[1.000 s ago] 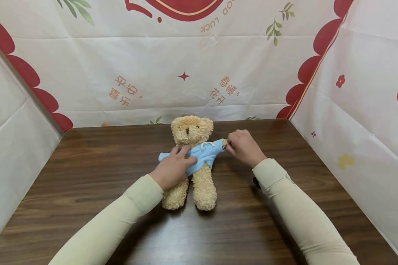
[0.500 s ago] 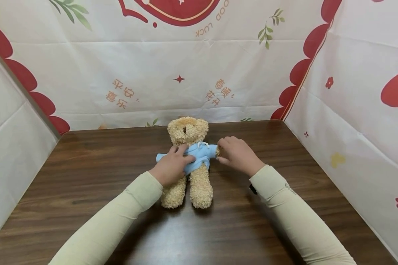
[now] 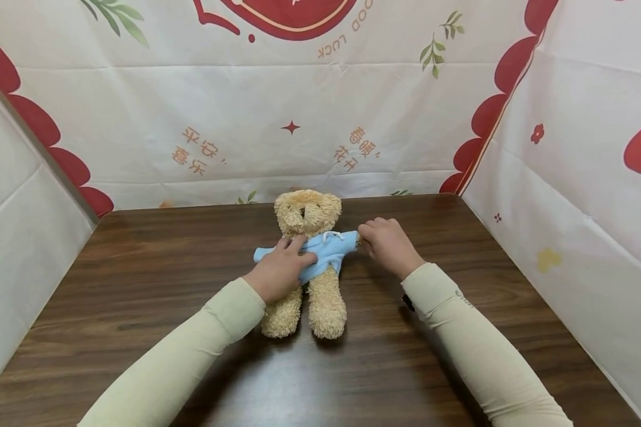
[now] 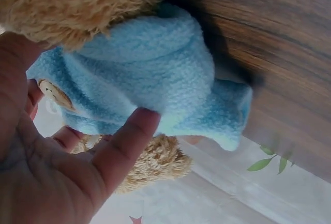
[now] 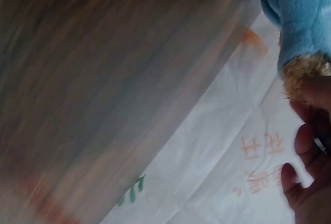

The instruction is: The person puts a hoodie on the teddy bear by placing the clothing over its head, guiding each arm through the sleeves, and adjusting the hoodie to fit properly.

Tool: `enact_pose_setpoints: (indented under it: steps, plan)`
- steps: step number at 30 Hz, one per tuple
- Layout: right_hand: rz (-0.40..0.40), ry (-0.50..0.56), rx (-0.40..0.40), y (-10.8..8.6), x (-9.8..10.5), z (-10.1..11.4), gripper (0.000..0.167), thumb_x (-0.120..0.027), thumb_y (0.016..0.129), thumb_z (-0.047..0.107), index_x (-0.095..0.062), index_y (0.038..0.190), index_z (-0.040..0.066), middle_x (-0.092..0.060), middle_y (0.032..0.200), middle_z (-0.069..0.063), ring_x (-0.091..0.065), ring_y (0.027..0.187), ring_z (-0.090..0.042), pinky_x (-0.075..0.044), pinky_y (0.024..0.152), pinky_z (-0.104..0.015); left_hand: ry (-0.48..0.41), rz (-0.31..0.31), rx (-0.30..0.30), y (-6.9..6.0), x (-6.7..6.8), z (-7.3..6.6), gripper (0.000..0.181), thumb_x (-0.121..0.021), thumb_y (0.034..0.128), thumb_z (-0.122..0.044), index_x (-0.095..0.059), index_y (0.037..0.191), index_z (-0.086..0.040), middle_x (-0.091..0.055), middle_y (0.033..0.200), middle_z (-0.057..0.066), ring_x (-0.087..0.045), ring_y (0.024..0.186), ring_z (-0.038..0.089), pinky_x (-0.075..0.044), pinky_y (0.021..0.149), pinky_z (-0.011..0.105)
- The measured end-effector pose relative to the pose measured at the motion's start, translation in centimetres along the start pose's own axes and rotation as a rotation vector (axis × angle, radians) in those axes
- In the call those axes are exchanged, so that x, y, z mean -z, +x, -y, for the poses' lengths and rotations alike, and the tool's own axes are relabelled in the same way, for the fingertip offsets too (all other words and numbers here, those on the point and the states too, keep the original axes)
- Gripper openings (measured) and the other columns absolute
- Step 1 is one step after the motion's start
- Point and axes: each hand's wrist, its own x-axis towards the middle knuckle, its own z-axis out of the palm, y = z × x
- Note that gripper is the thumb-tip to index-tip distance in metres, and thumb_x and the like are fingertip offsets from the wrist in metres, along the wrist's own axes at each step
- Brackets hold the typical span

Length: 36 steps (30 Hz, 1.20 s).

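A tan plush teddy bear [image 3: 327, 308] in a blue hoodie [image 3: 326, 261] is on the table, head toward the back wall, legs toward me. Across its torso lies my left hand [image 3: 280, 270], holding the body between thumb and fingers. The left wrist view shows the thumb against the blue fleece [image 4: 150, 74] and the other fingers at the far side, partly hidden. My right hand [image 3: 390, 246] pinches the paw at the end of the sleeve on the right. In the right wrist view, tan fur of that paw [image 5: 300, 71] pokes out of the cuff beside the fingers.
The dark wood-grain table [image 3: 139, 308] extends around the bear. A white printed cloth wall [image 3: 155, 118] stands close behind its head, and further cloth walls [image 3: 582, 196] rise on both sides.
My right hand moved the paw inward to the left, then back outward to the right, so the sleeve is stretched out again. The left hand stays on the torso.
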Motion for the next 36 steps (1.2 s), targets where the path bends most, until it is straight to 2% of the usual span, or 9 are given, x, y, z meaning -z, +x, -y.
enact_pose_setpoints:
  steps: [7,12,16,21,25,29,33,35,36]
  plan:
    - [0.044,0.122,-0.041,0.2,2.1,4.4,0.02,-0.078,0.085,0.013,-0.059,0.084,0.01,-0.055,0.086,-0.005,-0.05,0.078,-0.024,-0.044,0.067,-0.04,-0.034,-0.031,0.081,0.0,0.1,-0.1,0.064,-0.081,0.0854,-0.023,-0.053,0.143,-0.024,-0.036,0.148,0.02,-0.047,0.119,0.042,-0.055,0.073,0.041]
    - [0.118,0.234,-0.076,0.9,0.6,6.8,0.006,-0.068,0.093,0.01,-0.063,0.093,0.008,-0.057,0.084,-0.001,-0.052,0.074,-0.016,-0.045,0.067,-0.033,-0.03,-0.069,0.084,0.2,0.3,-0.5,0.067,-0.082,0.0833,-0.028,-0.053,0.144,-0.023,-0.041,0.143,0.02,-0.049,0.109,0.039,-0.055,0.068,0.04]
    - [0.128,0.325,-0.141,1.1,-0.7,6.7,0.006,-0.063,0.095,0.006,-0.064,0.09,0.009,-0.057,0.083,0.0,-0.05,0.071,-0.014,-0.044,0.066,-0.032,-0.015,-0.082,0.075,0.2,0.4,-0.7,0.066,-0.083,0.0826,-0.028,-0.055,0.142,-0.023,-0.043,0.14,0.019,-0.05,0.106,0.038,-0.054,0.065,0.04]
    - [0.113,0.483,-0.089,0.8,-0.2,5.7,0.019,-0.056,0.089,0.0,-0.053,0.078,0.015,-0.047,0.076,0.002,-0.042,0.069,-0.014,-0.038,0.064,-0.032,-0.005,-0.098,0.071,0.2,0.4,-0.7,0.066,-0.083,0.0827,-0.029,-0.055,0.143,-0.021,-0.043,0.139,0.019,-0.05,0.107,0.039,-0.055,0.066,0.04]
    - [0.225,0.638,-0.044,0.2,0.7,4.8,0.023,-0.053,0.089,-0.001,-0.05,0.076,0.018,-0.045,0.072,0.005,-0.042,0.064,-0.01,-0.038,0.061,-0.029,-0.005,-0.1,0.078,0.1,0.3,-0.8,0.067,-0.082,0.0832,-0.029,-0.054,0.143,-0.022,-0.042,0.14,0.019,-0.049,0.108,0.038,-0.054,0.066,0.04]
    - [0.295,0.666,-0.037,0.3,1.7,4.5,0.025,-0.055,0.093,0.001,-0.054,0.077,0.02,-0.048,0.069,0.009,-0.045,0.06,-0.007,-0.041,0.057,-0.027,0.014,-0.105,0.063,0.2,0.3,-0.7,0.067,-0.082,0.0832,-0.03,-0.054,0.144,-0.023,-0.042,0.141,0.019,-0.05,0.108,0.038,-0.054,0.067,0.039]
    - [0.14,0.6,-0.146,1.5,2.1,5.4,0.01,-0.057,0.098,0.007,-0.06,0.09,0.014,-0.056,0.083,0.003,-0.054,0.072,-0.014,-0.046,0.062,-0.032,0.01,-0.102,0.024,0.2,0.5,-0.2,0.069,-0.078,0.0867,-0.032,-0.049,0.148,-0.02,-0.042,0.144,0.019,-0.05,0.113,0.039,-0.054,0.075,0.042]
    - [0.128,0.546,-0.17,1.9,1.7,6.1,0.003,-0.06,0.099,0.012,-0.06,0.1,0.01,-0.057,0.093,-0.001,-0.056,0.08,-0.016,-0.048,0.068,-0.035,-0.026,-0.101,0.01,0.3,0.7,0.3,0.066,-0.072,0.091,-0.029,-0.045,0.15,-0.015,-0.046,0.142,0.018,-0.051,0.116,0.038,-0.053,0.082,0.043]
    - [0.147,0.502,-0.162,2.1,1.4,6.5,0.009,-0.061,0.099,0.014,-0.059,0.104,0.007,-0.057,0.097,-0.004,-0.056,0.084,-0.017,-0.048,0.071,-0.035,-0.057,-0.103,0.012,0.4,0.9,0.6,0.063,-0.068,0.093,-0.027,-0.044,0.15,-0.012,-0.048,0.14,0.017,-0.052,0.117,0.036,-0.052,0.086,0.044]
